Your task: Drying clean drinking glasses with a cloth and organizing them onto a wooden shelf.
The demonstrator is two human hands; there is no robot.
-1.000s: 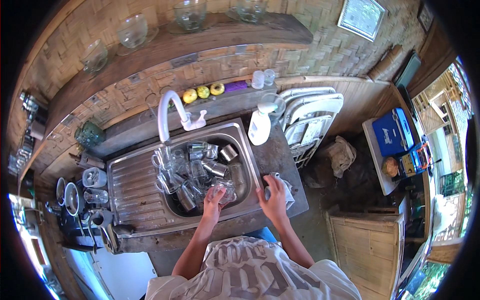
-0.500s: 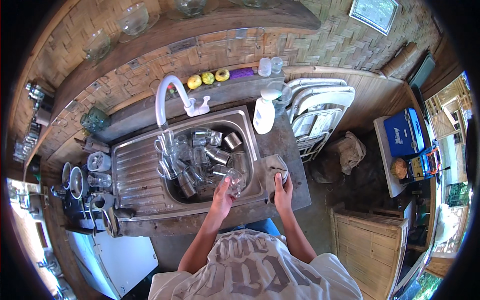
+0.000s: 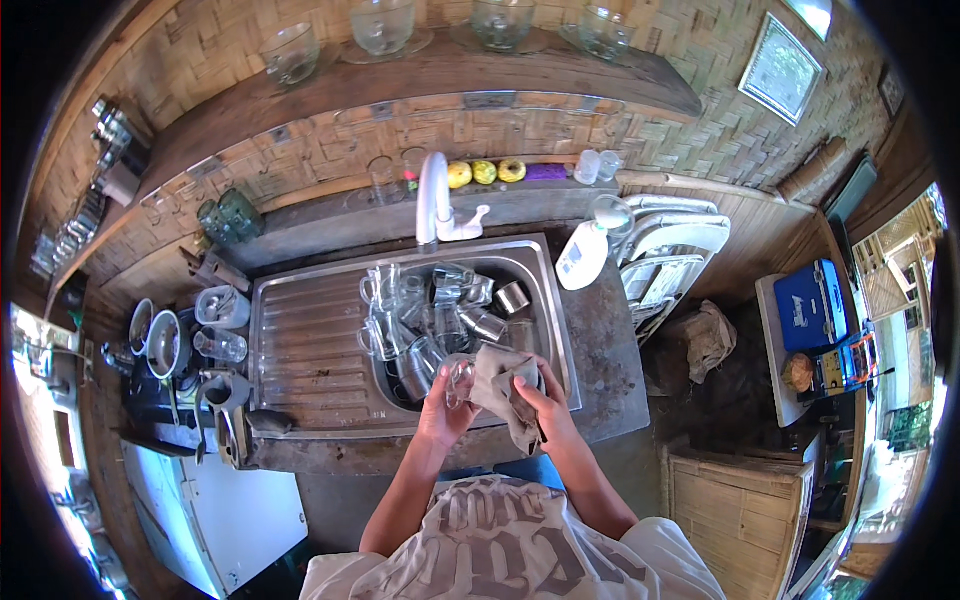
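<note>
In front of the sink's near edge, my left hand (image 3: 440, 418) is closed around a small clear glass (image 3: 461, 381). My right hand (image 3: 546, 403) grips a grey-beige cloth (image 3: 505, 386), which hangs down between the hands and presses against the glass's right side. Part of the glass is hidden behind the cloth. Beyond the hands, the steel sink (image 3: 553, 300) holds a pile of glass mugs (image 3: 384, 290) and shiny metal cups (image 3: 485, 323).
A ribbed drainboard (image 3: 310, 340) lies left of the basin, and a white faucet (image 3: 432, 200) rises behind it. To the right stands a white bottle (image 3: 583, 256). Pots (image 3: 168, 345) sit at far left; folded white chairs (image 3: 675, 245) lean at right. Glass bowls (image 3: 383, 25) line the shelf.
My right hand has brought the cloth leftward onto the glass; before, the two were apart. The whole view has shifted, showing more of the shelf.
</note>
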